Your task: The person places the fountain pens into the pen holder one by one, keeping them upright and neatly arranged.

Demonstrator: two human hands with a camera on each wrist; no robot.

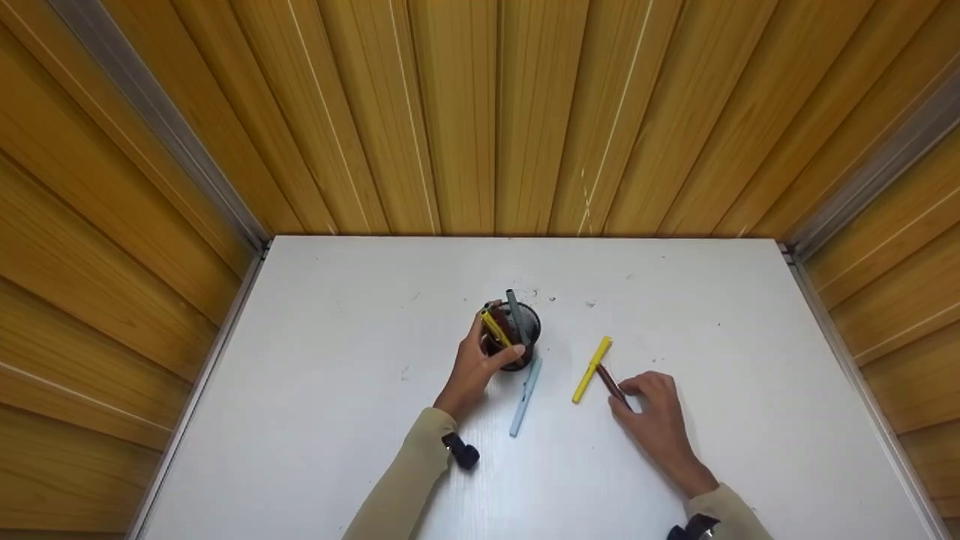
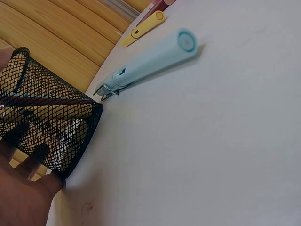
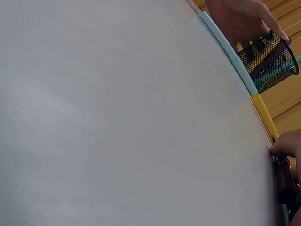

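Mesh pen cup (image 1: 519, 337): gripped by left hand (image 1: 474, 369); held several pens already, judged partly filled. Brown pen (image 1: 610, 383): pinched on table (image 1: 330, 390) by right hand (image 1: 658, 420). Yellow pen (image 1: 592, 369) and blue pen (image 1: 526, 396): loose between the hands, judged outstanding.

Pen cup in the left hand, brown pen under the right fingers
The black mesh cup (image 1: 517, 341) stands upright on the white table, the left hand's fingers (image 1: 480, 352) curled round its side; yellow, grey and dark pens stick out of it. The brown pen (image 1: 611, 385) lies flat, pinched at the right fingertips (image 1: 628, 390), its far end touching a yellow pen (image 1: 592, 370)
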